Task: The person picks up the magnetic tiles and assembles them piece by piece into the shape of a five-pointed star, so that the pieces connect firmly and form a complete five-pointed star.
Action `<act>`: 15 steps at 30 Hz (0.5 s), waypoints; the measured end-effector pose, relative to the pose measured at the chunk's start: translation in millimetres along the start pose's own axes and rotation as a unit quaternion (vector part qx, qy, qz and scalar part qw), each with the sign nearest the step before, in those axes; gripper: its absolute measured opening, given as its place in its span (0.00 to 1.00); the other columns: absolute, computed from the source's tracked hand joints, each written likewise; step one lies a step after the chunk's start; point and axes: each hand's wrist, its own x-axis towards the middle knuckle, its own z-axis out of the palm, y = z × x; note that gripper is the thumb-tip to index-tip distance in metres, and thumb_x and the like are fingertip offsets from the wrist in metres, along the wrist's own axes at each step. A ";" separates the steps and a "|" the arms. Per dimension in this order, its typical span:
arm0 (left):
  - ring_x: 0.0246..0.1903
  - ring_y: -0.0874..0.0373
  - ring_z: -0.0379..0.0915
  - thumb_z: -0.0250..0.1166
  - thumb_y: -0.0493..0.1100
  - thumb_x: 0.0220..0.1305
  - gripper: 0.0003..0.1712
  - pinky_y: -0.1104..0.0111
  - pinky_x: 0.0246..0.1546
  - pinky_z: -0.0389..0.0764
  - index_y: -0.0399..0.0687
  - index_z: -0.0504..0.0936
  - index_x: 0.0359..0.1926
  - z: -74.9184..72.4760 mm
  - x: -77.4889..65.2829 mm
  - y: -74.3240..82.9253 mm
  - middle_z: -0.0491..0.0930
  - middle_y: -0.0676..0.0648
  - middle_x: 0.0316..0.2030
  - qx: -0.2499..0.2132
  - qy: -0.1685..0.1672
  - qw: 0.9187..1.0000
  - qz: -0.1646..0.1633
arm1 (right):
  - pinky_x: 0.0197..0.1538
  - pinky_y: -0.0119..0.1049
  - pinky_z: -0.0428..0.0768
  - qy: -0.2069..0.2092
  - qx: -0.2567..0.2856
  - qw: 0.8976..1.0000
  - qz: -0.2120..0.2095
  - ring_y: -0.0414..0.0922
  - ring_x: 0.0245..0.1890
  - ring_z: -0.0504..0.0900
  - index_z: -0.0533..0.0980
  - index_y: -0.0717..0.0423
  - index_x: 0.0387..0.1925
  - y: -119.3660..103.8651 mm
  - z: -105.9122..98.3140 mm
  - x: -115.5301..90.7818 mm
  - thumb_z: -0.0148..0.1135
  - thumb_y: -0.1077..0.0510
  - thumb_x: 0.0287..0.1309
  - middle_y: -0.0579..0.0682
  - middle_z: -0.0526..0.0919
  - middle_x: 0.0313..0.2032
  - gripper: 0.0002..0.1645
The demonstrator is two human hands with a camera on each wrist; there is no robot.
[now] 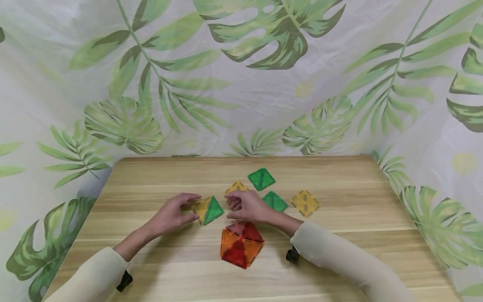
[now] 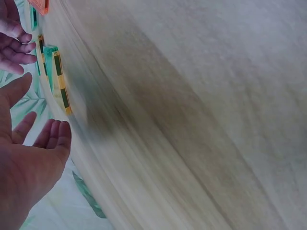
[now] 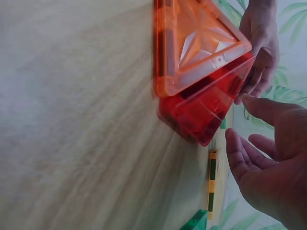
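My left hand [image 1: 171, 216] is beside a piece made of yellow and green triangular magnetic tiles [image 1: 213, 211]. In the left wrist view its fingers are bent loosely, with a gap to the yellow edge [image 2: 62, 81]. My right hand [image 1: 250, 206] hovers over a yellow tile pair [image 1: 237, 186], partly hiding it. The right wrist view shows its thumb and fingers apart, with nothing between them. Nearer me than the right hand, a raised, many-sided shape of red and orange triangular tiles [image 1: 238, 253] stands on the table.
Two green tile pairs, a far one [image 1: 261, 179] and a nearer one [image 1: 277, 202], lie to the right of the hands. Further right is another yellow tile pair [image 1: 305, 203]. A leaf-print cloth [image 1: 260, 92] hangs behind the wooden table [image 1: 170, 272].
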 end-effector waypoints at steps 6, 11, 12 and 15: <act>0.54 0.44 0.76 0.74 0.39 0.56 0.34 0.51 0.53 0.77 0.36 0.74 0.62 -0.5 -2.5 -4.5 0.78 0.39 0.57 0.001 -0.023 0.999 -0.031 | 0.43 0.26 0.81 -0.007 0.017 1.000 0.018 0.46 0.43 0.84 0.73 0.65 0.59 -2.8 7.4 9.1 0.75 0.62 0.49 0.56 0.84 0.44 0.35; 0.53 0.46 0.77 0.73 0.39 0.56 0.32 0.55 0.51 0.79 0.37 0.74 0.62 2.3 -1.3 -6.2 0.78 0.39 0.57 -0.004 -0.027 0.999 -0.037 | 0.42 0.25 0.81 -0.001 -0.011 1.000 0.025 0.44 0.41 0.84 0.77 0.63 0.55 -5.2 13.0 15.5 0.76 0.63 0.47 0.54 0.85 0.42 0.31; 0.53 0.46 0.77 0.73 0.39 0.57 0.32 0.56 0.51 0.79 0.37 0.74 0.62 2.8 -1.1 -6.0 0.78 0.39 0.57 -0.006 -0.028 0.999 -0.037 | 0.41 0.25 0.80 0.000 -0.022 0.999 0.024 0.43 0.40 0.84 0.77 0.63 0.53 -5.8 14.0 16.6 0.77 0.63 0.46 0.53 0.85 0.41 0.30; 0.54 0.46 0.76 0.72 0.38 0.57 0.31 0.57 0.51 0.80 0.36 0.75 0.61 4.6 -0.3 -4.3 0.78 0.38 0.56 -0.025 -0.027 0.998 -0.041 | 0.40 0.22 0.79 0.007 -0.060 0.998 0.016 0.38 0.38 0.83 0.79 0.61 0.52 -6.2 17.5 19.2 0.77 0.62 0.46 0.50 0.85 0.40 0.28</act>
